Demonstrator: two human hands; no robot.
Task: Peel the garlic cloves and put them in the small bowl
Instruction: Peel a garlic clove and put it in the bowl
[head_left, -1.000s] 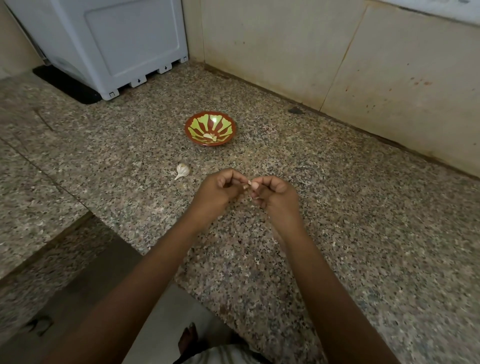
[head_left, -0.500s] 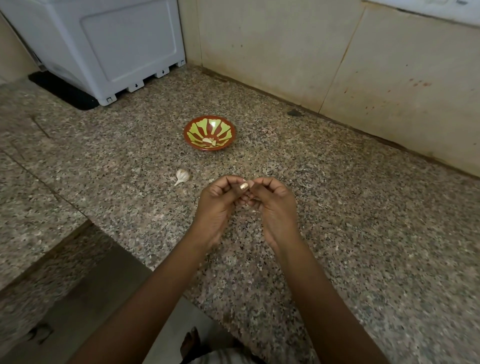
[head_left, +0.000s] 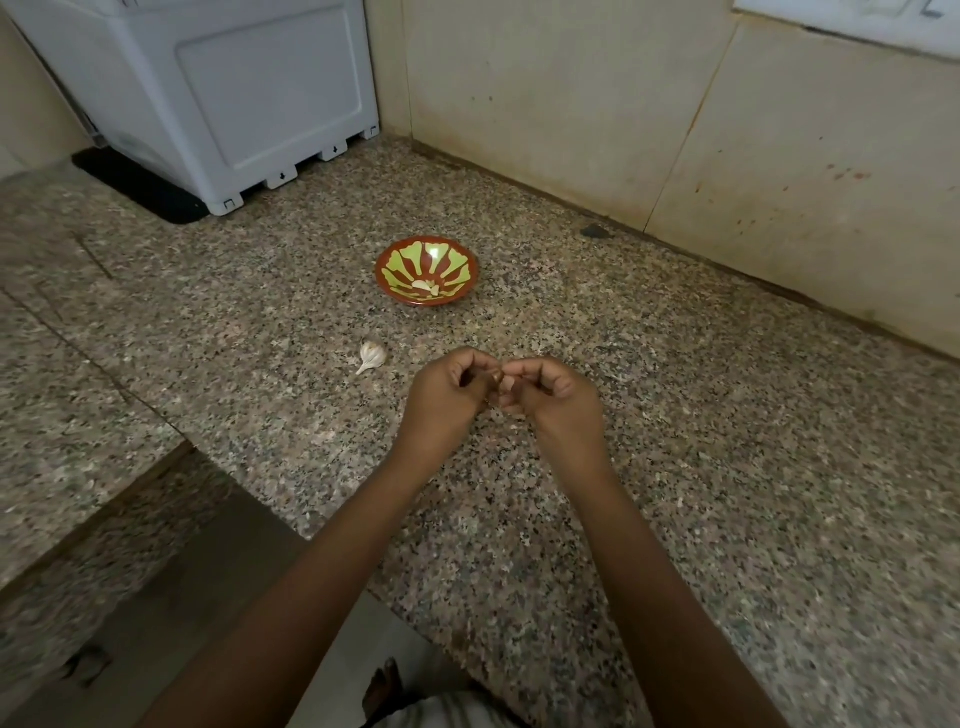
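over the counter (head_left: 675, 415) the left hand (head_left: 447, 402) and the right hand (head_left: 558, 408) meet, both with fingers curled, and together they pinch one clove (head_left: 501, 382) between the fingertips. the fingers hide almost all of it; only a small pale and brownish bit shows, so how much skin is left cannot be told. the step in hand is probably the peeling of this clove.

the bowl (head_left: 460, 262) stands further back, well apart from the hands, with a few pale pieces (head_left: 425, 286) at its bottom. a bulb (head_left: 372, 355) lies on the counter between the bowl and the left hand, touching neither.

a clove is light, small and firm, but its skin is thin and dry and tears easily, and the bare flesh is likely a bit sticky and slippery. so it seems better to hold the body by its sides with one hand, and to pull the skin with the nails of the other from the pointed end or the root end. the risk is that such a small thing slips out and drops on the speckled counter, where it is hard to see.
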